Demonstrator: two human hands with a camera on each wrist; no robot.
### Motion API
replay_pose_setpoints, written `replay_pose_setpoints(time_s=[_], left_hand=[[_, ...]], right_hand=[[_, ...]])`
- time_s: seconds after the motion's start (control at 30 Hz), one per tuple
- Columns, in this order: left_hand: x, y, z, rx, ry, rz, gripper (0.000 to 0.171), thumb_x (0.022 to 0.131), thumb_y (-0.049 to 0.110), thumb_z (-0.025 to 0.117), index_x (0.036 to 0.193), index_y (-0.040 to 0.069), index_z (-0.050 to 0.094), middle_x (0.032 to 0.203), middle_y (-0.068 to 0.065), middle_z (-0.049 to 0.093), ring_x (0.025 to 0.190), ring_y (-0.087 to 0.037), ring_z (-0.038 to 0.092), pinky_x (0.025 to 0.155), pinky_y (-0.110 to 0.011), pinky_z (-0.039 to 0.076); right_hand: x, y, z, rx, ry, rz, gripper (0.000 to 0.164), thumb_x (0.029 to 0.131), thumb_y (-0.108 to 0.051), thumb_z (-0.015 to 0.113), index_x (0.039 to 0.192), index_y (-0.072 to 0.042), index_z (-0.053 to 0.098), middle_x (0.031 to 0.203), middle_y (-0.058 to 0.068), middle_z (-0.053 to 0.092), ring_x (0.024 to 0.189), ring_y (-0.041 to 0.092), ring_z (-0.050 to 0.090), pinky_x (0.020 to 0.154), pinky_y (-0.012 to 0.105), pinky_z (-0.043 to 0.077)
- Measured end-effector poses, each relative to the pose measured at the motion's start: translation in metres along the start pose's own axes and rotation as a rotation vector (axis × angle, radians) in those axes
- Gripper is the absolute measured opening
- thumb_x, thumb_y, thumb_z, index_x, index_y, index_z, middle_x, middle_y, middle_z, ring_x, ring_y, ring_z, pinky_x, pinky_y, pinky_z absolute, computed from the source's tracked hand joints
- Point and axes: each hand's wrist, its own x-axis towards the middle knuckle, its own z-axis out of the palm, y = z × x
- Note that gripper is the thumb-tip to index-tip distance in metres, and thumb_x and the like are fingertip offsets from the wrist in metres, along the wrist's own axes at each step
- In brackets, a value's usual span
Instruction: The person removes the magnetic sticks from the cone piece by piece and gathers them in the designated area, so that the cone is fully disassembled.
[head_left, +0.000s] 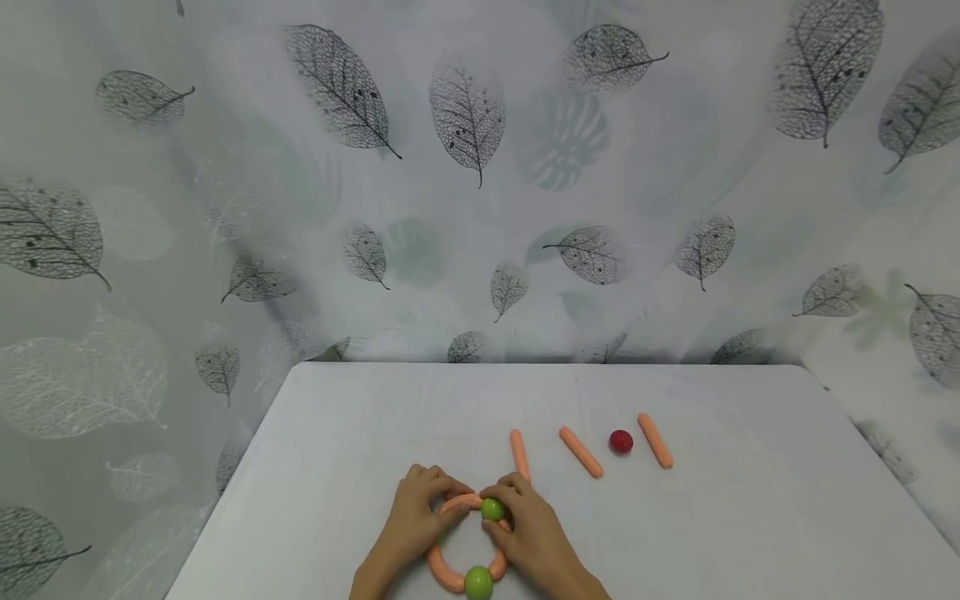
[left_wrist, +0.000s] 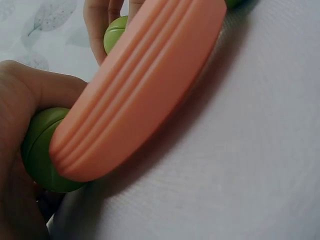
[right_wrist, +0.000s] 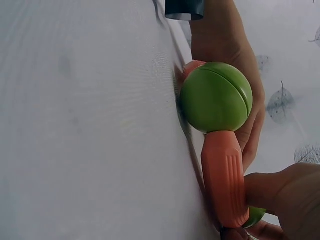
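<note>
A ring of curved orange sticks (head_left: 446,575) joined by green balls lies on the table's near side. My left hand (head_left: 420,515) reaches over its upper left, thumb inside and forefinger outside, pinching the upper curved orange stick (head_left: 459,501). Beneath that hand sits a green ball (left_wrist: 41,150), hidden in the head view. My right hand (head_left: 534,533) pinches another green ball (head_left: 492,509) at the ring's upper right, where the upper stick's end meets it. At the bottom, a green ball (head_left: 478,582) links two sticks; the right wrist view shows a grooved orange stick (right_wrist: 223,180) beside it.
Beyond the right hand lie a straight orange stick (head_left: 520,454), a second orange stick (head_left: 581,452), a red ball (head_left: 621,442) and a third orange stick (head_left: 656,440). The white table (head_left: 360,417) ends at a leaf-patterned curtain (head_left: 465,275).
</note>
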Motion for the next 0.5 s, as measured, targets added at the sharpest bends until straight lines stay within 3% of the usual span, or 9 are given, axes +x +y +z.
replay_pose_setpoints(time_s=[0.23,0.5], left_hand=[[0.0048,-0.0008,0.0018,-0.017,0.013,0.001,0.012,0.084,0.044,0.084,0.092,0.037,0.080,0.084,0.027,0.062,0.084,-0.005,0.045,0.079,-0.026,0.036],[0.0005,-0.0033,0.0023,-0.025,-0.011,-0.038,0.013,0.082,0.044,0.085,0.091,0.036,0.081,0.083,0.025,0.063,0.084,-0.004,0.044,0.078,-0.024,0.035]], right_hand=[[0.0019,-0.0021,-0.0014,-0.029,0.041,0.011,0.032,0.084,-0.013,0.086,0.113,-0.019,0.074,0.113,-0.009,0.061,0.090,0.002,0.058,0.078,0.023,0.054],[-0.0026,-0.0051,0.0030,-0.060,0.039,0.028,0.032,0.084,-0.014,0.086,0.113,-0.017,0.074,0.115,-0.007,0.061,0.094,0.006,0.063,0.081,0.027,0.058]])
